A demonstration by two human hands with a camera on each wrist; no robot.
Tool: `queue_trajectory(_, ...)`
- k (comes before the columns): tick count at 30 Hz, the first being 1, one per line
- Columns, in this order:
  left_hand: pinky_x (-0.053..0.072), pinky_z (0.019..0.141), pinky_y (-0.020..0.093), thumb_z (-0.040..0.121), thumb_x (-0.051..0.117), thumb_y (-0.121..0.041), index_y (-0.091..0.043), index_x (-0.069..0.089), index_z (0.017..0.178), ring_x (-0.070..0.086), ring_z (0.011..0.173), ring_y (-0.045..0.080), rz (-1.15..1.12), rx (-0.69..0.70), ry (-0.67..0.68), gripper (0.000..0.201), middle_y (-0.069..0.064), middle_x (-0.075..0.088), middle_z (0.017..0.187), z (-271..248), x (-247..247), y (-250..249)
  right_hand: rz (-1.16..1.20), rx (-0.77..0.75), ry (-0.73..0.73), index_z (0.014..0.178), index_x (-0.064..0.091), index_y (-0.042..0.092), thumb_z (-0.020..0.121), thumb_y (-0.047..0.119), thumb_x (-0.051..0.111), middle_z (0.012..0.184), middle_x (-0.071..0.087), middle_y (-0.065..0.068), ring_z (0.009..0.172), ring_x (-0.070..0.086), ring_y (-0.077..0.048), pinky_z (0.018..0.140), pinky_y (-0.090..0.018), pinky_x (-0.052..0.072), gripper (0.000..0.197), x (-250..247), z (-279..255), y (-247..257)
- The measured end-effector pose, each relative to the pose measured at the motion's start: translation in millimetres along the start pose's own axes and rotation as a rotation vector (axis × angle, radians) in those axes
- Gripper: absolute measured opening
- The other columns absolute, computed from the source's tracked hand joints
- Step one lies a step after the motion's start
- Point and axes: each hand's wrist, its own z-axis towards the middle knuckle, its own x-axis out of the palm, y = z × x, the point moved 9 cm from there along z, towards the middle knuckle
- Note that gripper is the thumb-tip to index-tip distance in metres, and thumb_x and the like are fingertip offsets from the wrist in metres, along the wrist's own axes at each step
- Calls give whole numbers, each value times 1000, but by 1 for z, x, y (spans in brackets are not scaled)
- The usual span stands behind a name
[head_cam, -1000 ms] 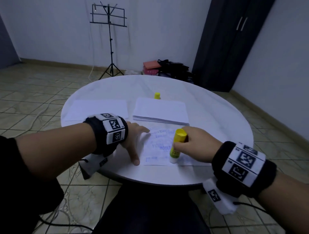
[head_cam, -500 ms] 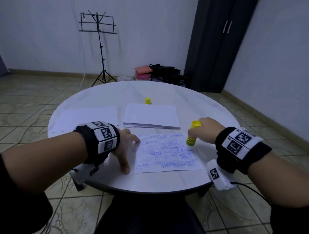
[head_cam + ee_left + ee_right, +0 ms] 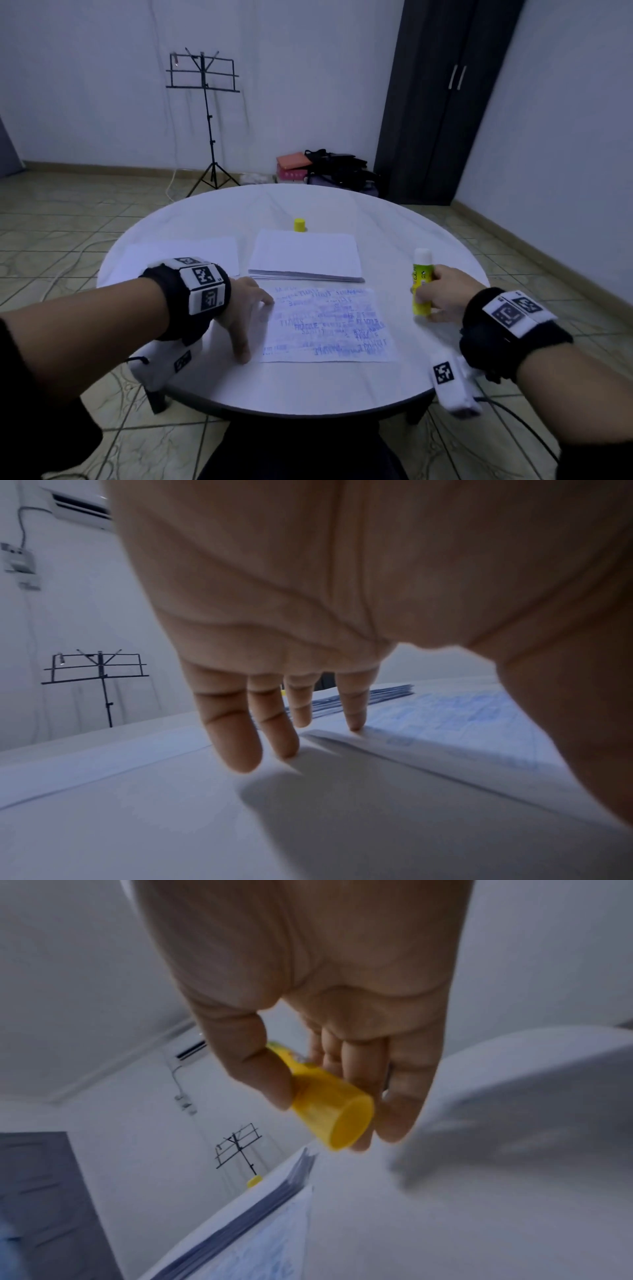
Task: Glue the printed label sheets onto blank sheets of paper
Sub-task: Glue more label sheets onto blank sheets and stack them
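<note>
Two hands up. Left hand [image 3: 245,310] lies flat, fingers [image 3: 236,739] straight, index tip on the left edge of the label sheet [image 3: 329,325]; the other tips look to rest on the table [image 3: 308,387] just beside it. Right hand [image 3: 442,294] grasps the glue stick [image 3: 420,282] between thumb and fingers, upright, white glue end up, just off the sheet's right edge. Whether its base touches the table I can't tell. The sheet lies near the front edge with blue print showing through, so it is probably face down with the back already glued. Step in hand, as I read it: park the stick, then move the sheet to a blank. To do it well: set the stick upright well clear of the paper so the exposed glue touches nothing, keep the left fingertip pinning until the right hand is free, then lift by the edges, flip, align corners and smooth from one side. The stack [image 3: 305,257] lies just behind the sheet, almost touching; a single sheet [image 3: 185,255] lies to the left. The cap [image 3: 299,225] stands behind the stack, so reaching it means crossing over paper. Risk: tacky back brushing the stack edge. Music stand [image 3: 203,113], bags [image 3: 335,168] and wardrobe [image 3: 442,102] are off the table, no obstruction.
</note>
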Motion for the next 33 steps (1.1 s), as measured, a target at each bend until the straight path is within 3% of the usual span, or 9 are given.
queue_trajectory(3,34,110,37,57,85,-52,-37,24,145,34,134,18,-7,12,13,108,-5,25,148,-1,2,3,-129,40,-63,97,61,8,72,1,69,102,66,-18,95,64,-37,76,-43,53,28,-1,17,-4)
queue_trajectory(7,31,112,36,59,84,-50,-38,12,149,29,139,17,-41,16,17,116,-5,18,153,1,6,7,-254,86,-104,85,54,10,72,5,75,81,57,-10,70,54,-26,63,-30,45,25,-2,15,-3)
queue_trajectory(11,25,115,36,64,81,-54,-33,5,151,21,143,17,-96,47,-9,117,-4,11,157,-2,5,6,-385,122,-84,105,54,6,70,21,82,91,60,-10,82,60,-27,81,-36,52,47,3,5,-2)
queue_trajectory(16,24,115,39,69,74,-59,-36,16,149,23,142,17,-270,36,-95,101,-6,17,155,-9,1,37,-623,180,80,83,50,12,79,35,71,70,52,-2,62,50,-15,55,-23,36,31,25,-29,-8)
queue_trajectory(22,31,108,28,84,64,-51,-17,39,143,39,134,20,-473,-271,-220,73,3,40,146,-5,7,136,-781,-124,269,61,56,16,84,43,62,54,54,4,45,47,-11,48,-20,37,36,119,-51,65)
queue_trajectory(25,33,104,28,86,61,-52,-13,40,142,40,133,23,-452,-445,-227,71,7,42,145,-1,17,181,-799,-312,338,84,64,9,86,43,59,74,61,-1,63,56,-17,60,-24,41,34,185,-45,123)
queue_trajectory(29,42,82,28,80,63,-56,-10,55,126,56,101,25,-514,-568,-219,66,7,59,122,7,31,218,-907,-500,379,113,62,3,90,42,56,117,60,-13,111,56,-27,82,-27,41,46,268,-38,186)
queue_trajectory(31,44,88,29,78,64,-58,-8,55,125,56,111,26,-582,-607,-220,70,9,57,129,12,36,233,-972,-523,386,107,62,11,89,42,58,111,61,-8,113,57,-28,91,-32,45,36,295,-26,198)
queue_trajectory(33,40,97,30,79,64,-57,-7,50,132,50,122,27,-661,-620,-223,74,10,51,137,14,36,242,-1014,-504,358,81,56,19,82,48,63,104,63,-3,106,61,-27,93,-37,48,29,311,-13,203)
